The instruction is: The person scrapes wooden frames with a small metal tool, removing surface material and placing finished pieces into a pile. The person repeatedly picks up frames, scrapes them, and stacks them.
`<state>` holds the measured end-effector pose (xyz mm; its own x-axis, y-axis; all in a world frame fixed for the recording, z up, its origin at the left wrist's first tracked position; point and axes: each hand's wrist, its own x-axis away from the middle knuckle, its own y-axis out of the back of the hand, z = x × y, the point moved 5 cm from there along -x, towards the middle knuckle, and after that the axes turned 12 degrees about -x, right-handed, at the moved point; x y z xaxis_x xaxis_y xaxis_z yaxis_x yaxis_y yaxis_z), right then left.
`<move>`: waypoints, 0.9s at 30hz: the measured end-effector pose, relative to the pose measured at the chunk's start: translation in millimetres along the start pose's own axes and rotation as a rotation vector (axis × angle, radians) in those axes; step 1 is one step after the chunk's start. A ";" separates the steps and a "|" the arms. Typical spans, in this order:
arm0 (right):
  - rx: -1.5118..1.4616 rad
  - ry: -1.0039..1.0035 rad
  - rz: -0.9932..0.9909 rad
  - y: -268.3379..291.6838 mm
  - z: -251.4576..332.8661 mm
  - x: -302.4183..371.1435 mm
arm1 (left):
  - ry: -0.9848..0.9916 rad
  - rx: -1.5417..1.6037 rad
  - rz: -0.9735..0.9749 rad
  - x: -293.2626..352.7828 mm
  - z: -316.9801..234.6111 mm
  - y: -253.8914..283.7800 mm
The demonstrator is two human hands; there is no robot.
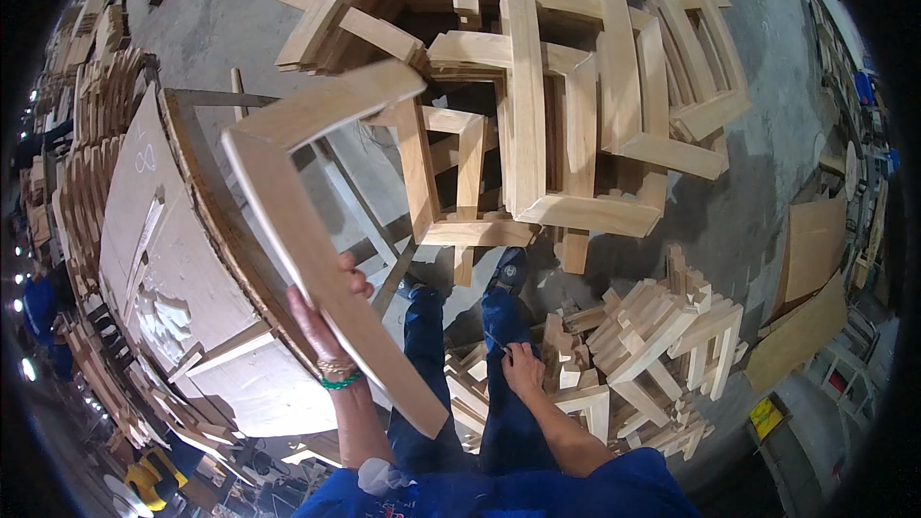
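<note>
My left hand (pixel 321 326) is wrapped around the long bar of a pale wooden frame piece (pixel 288 206), with the fingertips showing over its edge. The piece is held up and tilted, and a shorter bar joins the long one at its far end. A green band and a beaded bracelet circle my left wrist. My right hand (pixel 524 369) rests by my right thigh with its fingers curled. Something thin sticks out from those fingers, too small to name.
Ahead stands a tall stack of similar wooden frames (pixel 526 105). A heap of frame pieces (pixel 652 345) lies at my right. On my left is a white-topped worktable (pixel 144 173) holding white gloves (pixel 165 326) and wood strips. Cardboard sheets (pixel 814 249) lean further right.
</note>
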<state>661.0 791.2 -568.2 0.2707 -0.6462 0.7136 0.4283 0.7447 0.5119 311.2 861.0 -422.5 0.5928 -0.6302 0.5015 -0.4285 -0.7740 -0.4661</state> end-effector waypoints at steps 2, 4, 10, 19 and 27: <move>0.004 -0.002 0.003 -2.6 -4.6 1.5 | -0.041 -0.384 0.002 -6.4 30.5 7.2; -0.006 -0.004 0.013 -3.3 -8.5 1.8 | -0.093 -0.597 -0.073 -17.0 79.3 10.5; -0.006 -0.067 0.083 -3.9 -16.2 4.2 | -0.273 -1.759 -0.017 -81.0 185.0 17.9; -0.059 -0.048 0.058 -16.2 -34.4 4.7 | -0.292 -1.775 -0.162 -153.0 300.2 40.2; -0.034 0.022 0.030 -19.5 -40.7 6.0 | 0.212 -1.639 -0.043 -189.0 325.4 61.0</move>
<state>689.4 766.0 -593.4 0.3022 -0.6277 0.7174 0.4486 0.7577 0.4739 395.0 952.9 -782.8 0.5840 -0.4977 0.6413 -0.7149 0.0590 0.6968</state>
